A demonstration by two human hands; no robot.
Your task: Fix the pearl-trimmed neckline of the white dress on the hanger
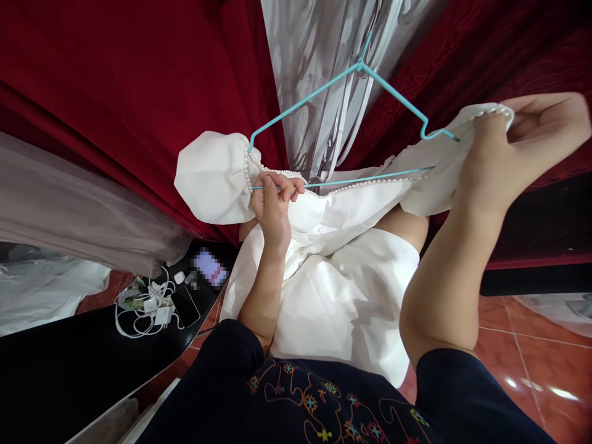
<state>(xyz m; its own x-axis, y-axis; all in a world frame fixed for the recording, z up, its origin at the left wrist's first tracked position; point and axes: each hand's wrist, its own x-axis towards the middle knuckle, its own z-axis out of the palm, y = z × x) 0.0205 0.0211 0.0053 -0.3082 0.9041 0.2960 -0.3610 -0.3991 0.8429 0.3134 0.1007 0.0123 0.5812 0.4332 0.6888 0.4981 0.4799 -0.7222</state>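
A white dress (337, 296) with pearl-trimmed neckline and puffed sleeves lies across my lap and hangs partly on a light blue hanger (305, 101). My left hand (275, 206) is closed around the hanger's lower bar, beside the left puffed sleeve (213, 179) and against the neckline. At the far right, my right hand (546, 132) grips the pearl-edged cuff of the other sleeve (457, 154), its thumb side partly covered by the fabric. The hanger's right end goes into that sleeve and is hidden there.
A black table (83, 357) on the left carries a dark phone (185, 306), tangled white cables (150, 308) and a blurred lit screen (210, 267). Red curtains (139, 80) and a grey-white sheer fabric (309, 74) hang close in front. Red tiles (504, 339) cover the floor.
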